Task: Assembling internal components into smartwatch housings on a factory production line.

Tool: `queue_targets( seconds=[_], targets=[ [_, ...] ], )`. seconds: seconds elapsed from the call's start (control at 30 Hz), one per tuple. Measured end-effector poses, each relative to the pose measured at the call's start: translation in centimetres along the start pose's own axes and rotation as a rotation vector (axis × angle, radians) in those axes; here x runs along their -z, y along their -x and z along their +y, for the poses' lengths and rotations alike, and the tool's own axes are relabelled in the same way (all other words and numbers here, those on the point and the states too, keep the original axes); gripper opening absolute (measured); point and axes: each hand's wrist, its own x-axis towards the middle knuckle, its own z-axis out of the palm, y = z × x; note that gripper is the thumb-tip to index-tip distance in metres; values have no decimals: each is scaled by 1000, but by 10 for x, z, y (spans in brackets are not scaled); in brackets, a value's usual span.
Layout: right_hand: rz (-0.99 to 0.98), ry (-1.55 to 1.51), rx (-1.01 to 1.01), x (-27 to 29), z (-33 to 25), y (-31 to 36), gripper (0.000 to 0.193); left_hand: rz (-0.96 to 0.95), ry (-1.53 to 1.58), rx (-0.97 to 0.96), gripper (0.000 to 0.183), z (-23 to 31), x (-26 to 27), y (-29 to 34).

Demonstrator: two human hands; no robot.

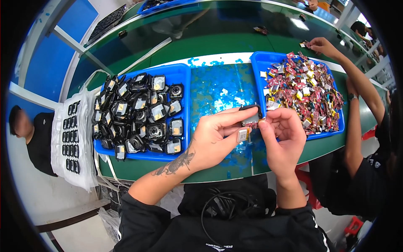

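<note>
My left hand (214, 136) grips a black watch case (249, 117) between thumb and fingers, above the bench. A small red circuit board (253, 125) shows at the near side of the case. From it a silver battery (243, 135) hangs beside my left thumb. My right hand (286, 136) is closed at the right end of the case, thumb and forefinger pinched together there. Those fingertips hide exactly what they press on. To the left, a blue tray (187, 90) is heaped with black watch cases; to the right, another blue tray (259, 80) holds red boards with batteries.
Blue film scraps (222, 92) litter the green bench (197, 172) between the trays. White packing trays (86, 138) of black cases stand at the left. A belt (218, 31) with scattered boards runs beyond. A co-worker's hand (323, 47) reaches in from the right.
</note>
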Motion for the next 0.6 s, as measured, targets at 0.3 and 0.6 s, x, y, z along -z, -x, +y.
queue_targets(
  seconds=[0.3, 0.6],
  targets=[
    [62, 256, 188, -5, 11, 6, 29, 5, 39, -101, 44, -12, -6, -1],
    [-97, 19, -106, -5, -6, -7, 38, 75, 190, 20, 60, -2, -8, -1]
  ],
)
